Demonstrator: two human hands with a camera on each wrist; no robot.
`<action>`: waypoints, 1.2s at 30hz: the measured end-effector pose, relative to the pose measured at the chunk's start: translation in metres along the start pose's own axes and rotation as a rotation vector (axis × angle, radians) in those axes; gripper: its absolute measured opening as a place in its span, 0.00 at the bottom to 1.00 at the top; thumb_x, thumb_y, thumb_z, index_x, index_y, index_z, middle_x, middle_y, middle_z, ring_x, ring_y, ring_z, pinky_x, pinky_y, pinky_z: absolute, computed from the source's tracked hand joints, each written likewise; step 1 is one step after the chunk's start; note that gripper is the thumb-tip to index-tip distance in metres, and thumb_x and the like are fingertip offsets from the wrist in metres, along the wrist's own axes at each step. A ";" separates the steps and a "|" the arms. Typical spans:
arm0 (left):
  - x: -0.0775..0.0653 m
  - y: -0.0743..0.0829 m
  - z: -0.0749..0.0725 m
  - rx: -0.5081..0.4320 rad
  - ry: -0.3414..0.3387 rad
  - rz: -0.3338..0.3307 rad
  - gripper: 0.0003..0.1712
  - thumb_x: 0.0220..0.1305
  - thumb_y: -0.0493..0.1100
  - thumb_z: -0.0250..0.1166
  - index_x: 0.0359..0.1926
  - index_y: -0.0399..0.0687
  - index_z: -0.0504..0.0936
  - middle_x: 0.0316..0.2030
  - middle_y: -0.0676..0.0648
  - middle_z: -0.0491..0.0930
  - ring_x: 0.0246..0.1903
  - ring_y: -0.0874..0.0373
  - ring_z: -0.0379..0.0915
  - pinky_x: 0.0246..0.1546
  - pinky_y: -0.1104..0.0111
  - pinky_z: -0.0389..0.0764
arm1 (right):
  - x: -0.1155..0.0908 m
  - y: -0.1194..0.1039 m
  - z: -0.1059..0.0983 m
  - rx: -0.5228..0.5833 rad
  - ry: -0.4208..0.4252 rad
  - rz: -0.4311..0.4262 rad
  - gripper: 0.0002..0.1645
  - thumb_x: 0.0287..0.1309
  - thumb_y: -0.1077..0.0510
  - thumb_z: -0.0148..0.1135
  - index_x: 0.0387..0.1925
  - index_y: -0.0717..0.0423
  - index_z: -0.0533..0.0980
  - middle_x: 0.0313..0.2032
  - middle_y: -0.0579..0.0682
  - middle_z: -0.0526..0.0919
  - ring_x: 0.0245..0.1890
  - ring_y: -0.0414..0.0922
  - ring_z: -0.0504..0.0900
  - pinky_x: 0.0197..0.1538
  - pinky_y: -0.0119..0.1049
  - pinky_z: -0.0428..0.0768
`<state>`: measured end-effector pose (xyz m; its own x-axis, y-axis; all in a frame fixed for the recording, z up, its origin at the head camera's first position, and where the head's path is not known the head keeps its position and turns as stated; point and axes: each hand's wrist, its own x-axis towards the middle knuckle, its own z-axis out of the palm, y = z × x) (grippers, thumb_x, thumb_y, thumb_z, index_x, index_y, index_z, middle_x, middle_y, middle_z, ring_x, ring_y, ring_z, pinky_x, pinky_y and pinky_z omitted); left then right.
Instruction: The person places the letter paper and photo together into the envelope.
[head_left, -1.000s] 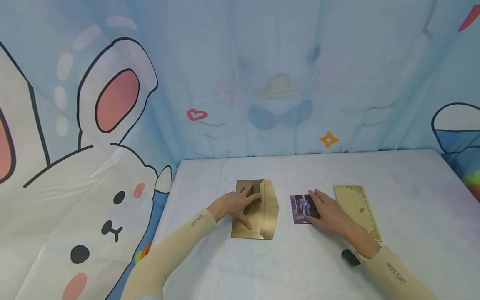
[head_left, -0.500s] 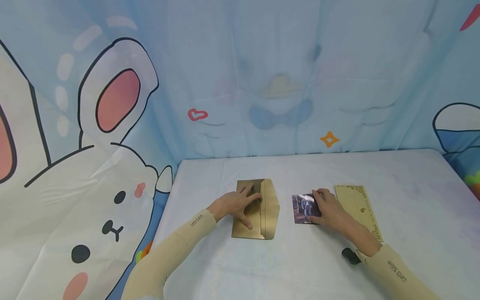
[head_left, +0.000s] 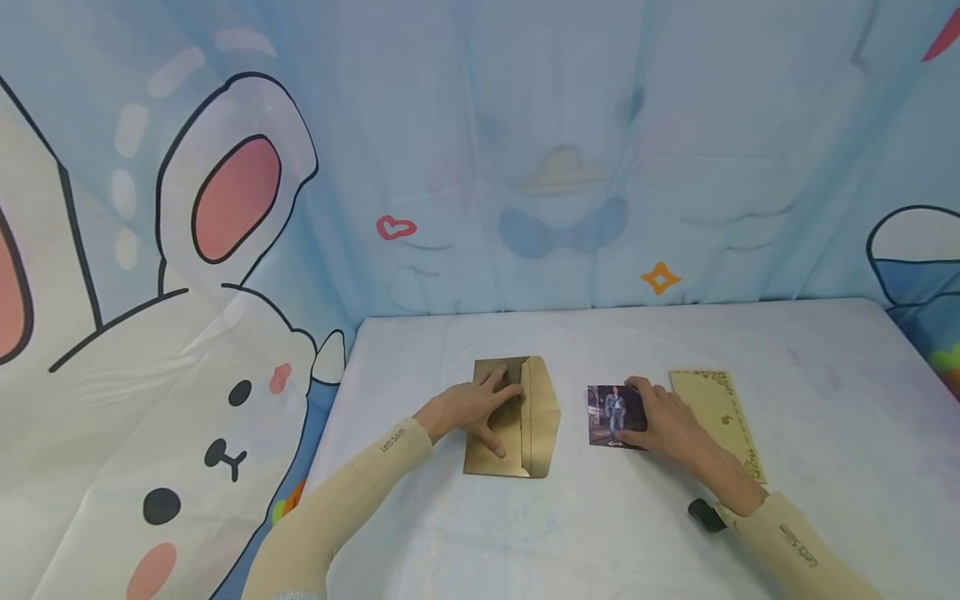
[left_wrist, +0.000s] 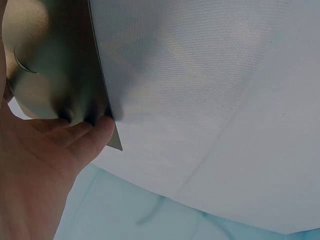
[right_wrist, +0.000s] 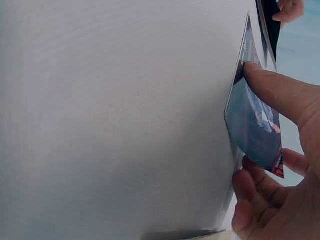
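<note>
Thumb on its face and fingers curled behind its edge, the right hand (head_left: 667, 425) pinches a colour photo (head_left: 606, 410), a grip laid bare by the right wrist's view, while only the head view places the photo between a gold envelope (head_left: 539, 421) and a patterned yellow card (head_left: 716, 415) at the white table (head_left: 600, 533). The left hand (head_left: 474, 408) spreads its fingers wide over the envelope, whose flap lies unfolded toward the photo; the left wrist's view shows fingertips near one edge.
</note>
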<state>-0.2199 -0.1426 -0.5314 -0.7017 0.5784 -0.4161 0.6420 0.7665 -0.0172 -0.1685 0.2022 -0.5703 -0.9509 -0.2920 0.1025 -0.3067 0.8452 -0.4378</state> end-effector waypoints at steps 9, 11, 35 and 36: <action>0.001 0.001 0.001 0.027 0.004 0.006 0.70 0.42 0.83 0.65 0.80 0.67 0.44 0.80 0.37 0.39 0.77 0.43 0.51 0.46 0.60 0.83 | 0.002 0.003 -0.005 0.160 -0.089 0.010 0.44 0.58 0.68 0.66 0.70 0.72 0.53 0.61 0.77 0.68 0.62 0.72 0.71 0.63 0.63 0.71; 0.000 0.001 0.001 0.019 0.002 0.007 0.70 0.42 0.83 0.66 0.80 0.67 0.44 0.80 0.37 0.39 0.76 0.42 0.52 0.46 0.60 0.83 | 0.002 0.007 -0.005 0.197 -0.093 0.013 0.43 0.57 0.70 0.65 0.69 0.73 0.53 0.56 0.75 0.73 0.53 0.67 0.78 0.56 0.56 0.79; 0.000 0.000 -0.002 -0.014 -0.018 -0.006 0.69 0.41 0.82 0.68 0.80 0.69 0.45 0.80 0.38 0.38 0.69 0.41 0.65 0.45 0.60 0.83 | 0.005 0.015 -0.014 0.597 -0.253 0.165 0.40 0.65 0.66 0.59 0.73 0.66 0.52 0.43 0.59 0.84 0.43 0.47 0.83 0.40 0.30 0.79; 0.000 0.000 -0.002 -0.016 -0.019 -0.007 0.69 0.41 0.82 0.68 0.80 0.69 0.45 0.80 0.38 0.38 0.70 0.41 0.64 0.44 0.60 0.83 | 0.005 0.015 -0.014 0.609 -0.256 0.162 0.40 0.65 0.66 0.59 0.73 0.66 0.52 0.43 0.59 0.84 0.43 0.46 0.83 0.40 0.30 0.80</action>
<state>-0.2207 -0.1421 -0.5300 -0.7000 0.5681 -0.4328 0.6322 0.7748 -0.0054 -0.1785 0.2193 -0.5637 -0.9201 -0.3432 -0.1887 -0.0120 0.5062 -0.8624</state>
